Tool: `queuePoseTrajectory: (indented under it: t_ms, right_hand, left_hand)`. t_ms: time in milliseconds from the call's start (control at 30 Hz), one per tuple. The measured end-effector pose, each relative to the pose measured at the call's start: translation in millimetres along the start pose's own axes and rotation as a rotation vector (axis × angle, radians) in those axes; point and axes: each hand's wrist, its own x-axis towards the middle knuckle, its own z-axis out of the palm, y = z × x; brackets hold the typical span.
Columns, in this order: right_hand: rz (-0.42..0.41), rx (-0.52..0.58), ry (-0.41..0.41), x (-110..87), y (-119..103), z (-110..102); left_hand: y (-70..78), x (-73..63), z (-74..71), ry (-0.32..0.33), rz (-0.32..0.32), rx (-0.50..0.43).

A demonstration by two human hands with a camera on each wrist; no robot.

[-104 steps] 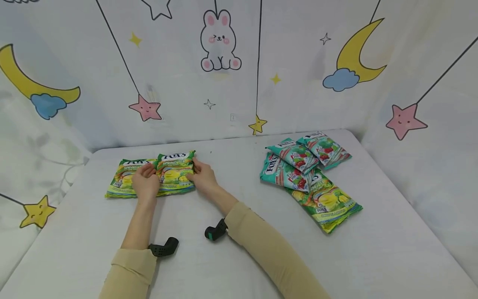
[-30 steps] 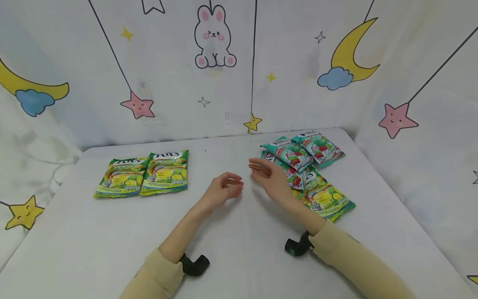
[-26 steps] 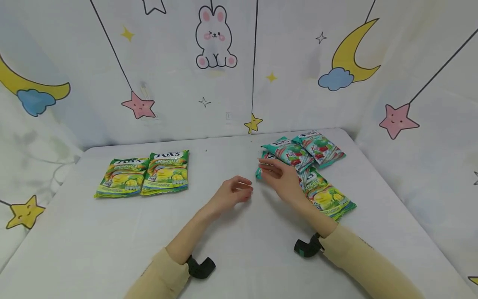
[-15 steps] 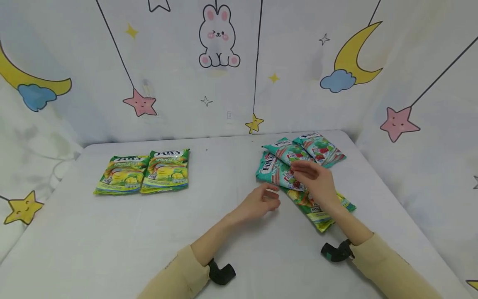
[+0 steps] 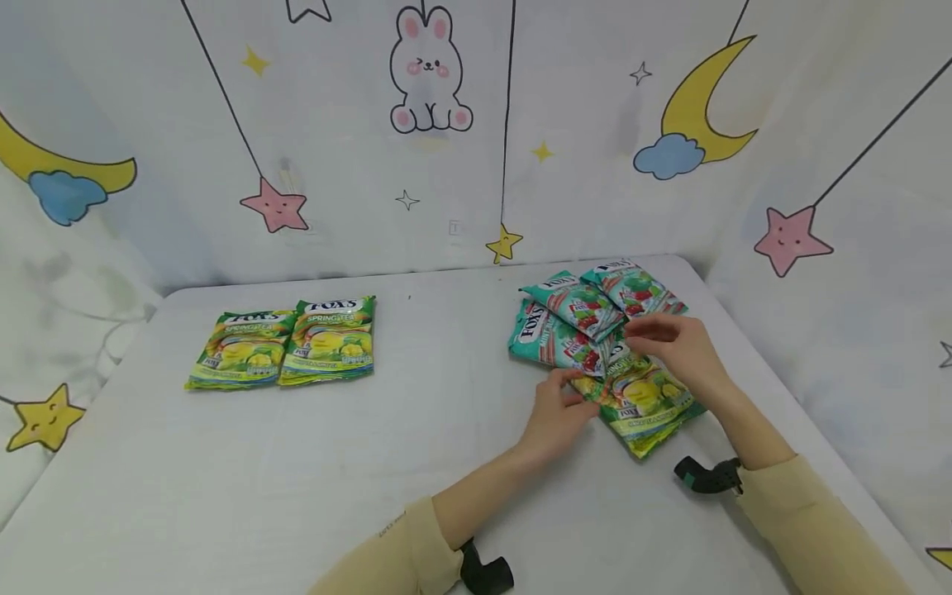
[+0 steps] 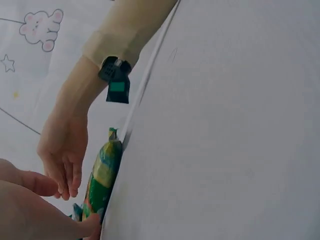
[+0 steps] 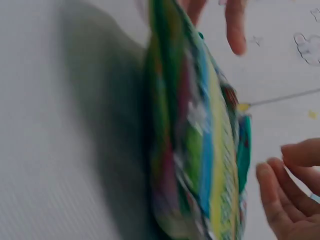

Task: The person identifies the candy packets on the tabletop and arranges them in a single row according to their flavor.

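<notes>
A white-covered table (image 5: 416, 471) fills the lower part of the head view, with a pale printed curtain (image 5: 357, 140) behind it. From the middle of that view, a winking rabbit (image 5: 430, 70) is drawn between 11 and 12 o'clock, and a yellow moon (image 5: 706, 107) at 2.

Two Fox's Spring Tea bags (image 5: 330, 343) lie face up between 8 and 9 o'clock, edges touching (the right one slightly overlaps its neighbour). At 3 o'clock, three teal Fox's bags (image 5: 576, 306) lie overlapping; a green-and-yellow bag (image 5: 643, 401) lies partly under them, sticking out towards 5. I cannot tell whether another lies beneath it. The wrappers hide their contents.

At that bag's 8 o'clock edge is the left hand (image 5: 554, 420), thumb and fingers spread apart at the wrapper; actual contact is hard to make out. The right hand (image 5: 687, 351) hovers between its 1 and 2 o'clock, fingers close together and gently bent, pinching nothing. A black wrist camera (image 5: 706, 477) sits by its sleeve (image 5: 811, 521).
</notes>
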Motion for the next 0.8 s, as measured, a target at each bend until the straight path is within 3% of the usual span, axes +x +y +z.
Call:
queuePoseTrajectory:
  t_ms: [200, 333, 567, 800]
  right_hand:
    - [0.120, -0.168, -0.148, 4.7, 12, -24]
    - [0.161, -0.198, -0.234, 6.5, 19, -31]
    - [0.195, -0.183, -0.297, 9.9, 26, -30]
    - [0.204, -0.204, -0.294, 11.2, 26, -28]
  left_hand:
    - [6.5, -5.9, 31.0, 0.207, -0.026, -0.162]
    - [8.0, -9.5, 42.2, 0.271, -0.004, -0.219]
    - [2.1, -10.4, 43.7, 0.282, 0.026, -0.249]
    - [-3.0, -13.0, 41.9, 0.259, 0.043, -0.134]
